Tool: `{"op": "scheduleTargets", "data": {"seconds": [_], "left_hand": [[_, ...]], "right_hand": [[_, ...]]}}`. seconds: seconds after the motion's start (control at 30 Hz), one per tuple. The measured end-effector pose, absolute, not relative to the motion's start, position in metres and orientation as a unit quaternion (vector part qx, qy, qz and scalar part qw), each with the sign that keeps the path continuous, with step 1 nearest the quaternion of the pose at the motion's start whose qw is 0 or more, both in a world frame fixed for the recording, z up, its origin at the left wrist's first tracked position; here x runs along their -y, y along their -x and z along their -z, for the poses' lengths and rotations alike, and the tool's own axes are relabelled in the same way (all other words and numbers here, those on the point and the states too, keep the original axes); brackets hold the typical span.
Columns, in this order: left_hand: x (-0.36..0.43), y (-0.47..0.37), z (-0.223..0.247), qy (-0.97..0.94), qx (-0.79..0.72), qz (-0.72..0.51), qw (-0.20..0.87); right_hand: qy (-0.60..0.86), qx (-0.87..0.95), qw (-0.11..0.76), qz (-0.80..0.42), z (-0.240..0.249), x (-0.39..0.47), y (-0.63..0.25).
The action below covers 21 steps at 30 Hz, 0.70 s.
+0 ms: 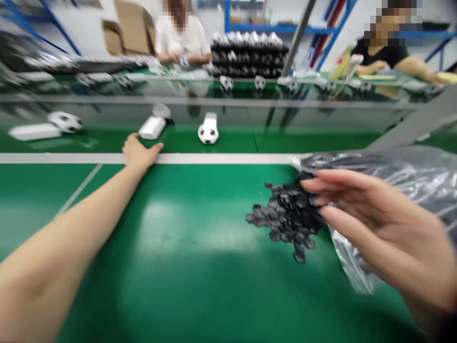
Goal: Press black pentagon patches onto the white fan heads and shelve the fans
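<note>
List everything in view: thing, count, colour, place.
Small flat black hexagonal pieces: many, black, piled on tabletop
Smooth green tabletop: one, green, foreground
Crinkled clear plastic bag: one, clear, right
White round-headed handled pieces: three near, several farther, mostly white, beyond tabletop
Stacked black trays: several, black, back centre
Brown cardboard boxes: apparently two, brown, back left
Blue shelf frames: several, blue, background
People: two, white and black tops, far side
Left hand: one, bare, beside a white piece
Right hand: one, bare, by hexagonal pieces

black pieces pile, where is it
In the head view, the black pile lies right of centre on the green surface, by the right hand and plastic bag.
</note>
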<state>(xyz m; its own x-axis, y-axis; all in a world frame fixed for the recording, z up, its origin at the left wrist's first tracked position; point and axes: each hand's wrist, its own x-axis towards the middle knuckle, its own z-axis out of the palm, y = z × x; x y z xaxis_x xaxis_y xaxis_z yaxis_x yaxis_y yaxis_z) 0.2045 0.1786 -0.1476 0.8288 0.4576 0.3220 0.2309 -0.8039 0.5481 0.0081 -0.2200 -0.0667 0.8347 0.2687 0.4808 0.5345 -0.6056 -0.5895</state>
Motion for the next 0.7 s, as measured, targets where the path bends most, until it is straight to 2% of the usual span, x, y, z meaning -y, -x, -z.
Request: {"op": "scheduleTargets", "data": {"seconds": [0.17, 0.4, 0.53, 0.7], "left_hand": [[-0.185, -0.250, 0.166, -0.948, -0.185, -0.180, 0.186], [-0.199, -0.302, 0.174, -0.936, -0.214, -0.188, 0.206], [-0.184, -0.285, 0.162, -0.944, -0.149, -0.214, 0.200], [-0.158, -0.235, 0.152, -0.920, -0.103, -0.276, 0.260]], "right_hand": [[0.910, 0.292, 0.278, 0.094, 0.109, 0.216, -0.029], [0.910, 0.387, 0.151, -0.008, 0.137, 0.209, -0.030], [0.902, 0.415, 0.117, 0.002, 0.145, 0.204, -0.029], [0.914, 0.390, 0.103, 0.050, 0.145, 0.201, -0.033]]}}
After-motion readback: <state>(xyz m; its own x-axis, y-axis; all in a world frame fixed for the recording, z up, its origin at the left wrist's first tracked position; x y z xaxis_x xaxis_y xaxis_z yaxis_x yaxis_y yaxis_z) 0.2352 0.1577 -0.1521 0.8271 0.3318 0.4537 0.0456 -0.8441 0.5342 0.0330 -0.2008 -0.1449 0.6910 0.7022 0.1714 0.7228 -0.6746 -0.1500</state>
